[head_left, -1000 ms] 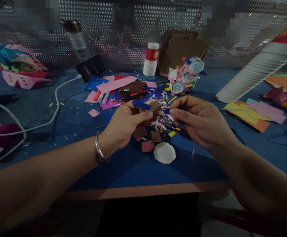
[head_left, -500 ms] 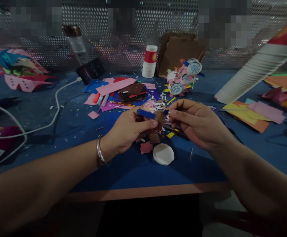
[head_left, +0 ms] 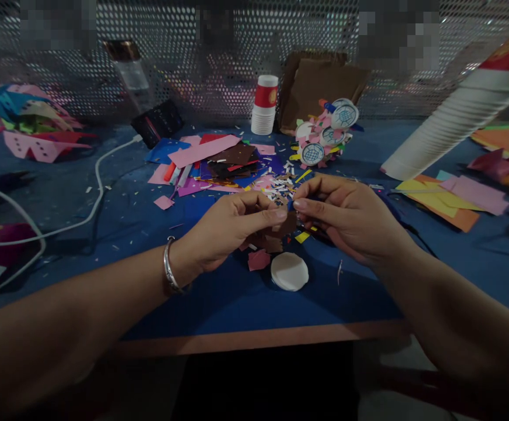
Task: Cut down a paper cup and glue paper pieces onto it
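Note:
In the middle of the head view, my left hand [head_left: 234, 228], a silver bracelet at its wrist, is closed, its thumb and fingers pinching a small brown cardboard piece [head_left: 288, 224]. My right hand [head_left: 346, 213] faces it, thumb and forefinger closed on a blue strip [head_left: 290, 204], of which only a short bit shows at the cardboard. My fingers hide the rest of both pieces. On the table below lie a white paper disc [head_left: 290, 272] and a torn pink paper scrap [head_left: 259, 259].
Paper scraps [head_left: 219, 158] and shreds are heaped behind my hands. Beyond stand a paper cup stack [head_left: 263, 111], a decorated paper-cup craft [head_left: 324, 137] and cardboard [head_left: 324, 88]. A tall cup stack [head_left: 451, 117] leans at right. A white cable [head_left: 99, 187] crosses the left side.
The blue strip, which stretched across from my left hand to my right, now shows only as a short bit at my right fingertips. The brown piece sits slightly lower.

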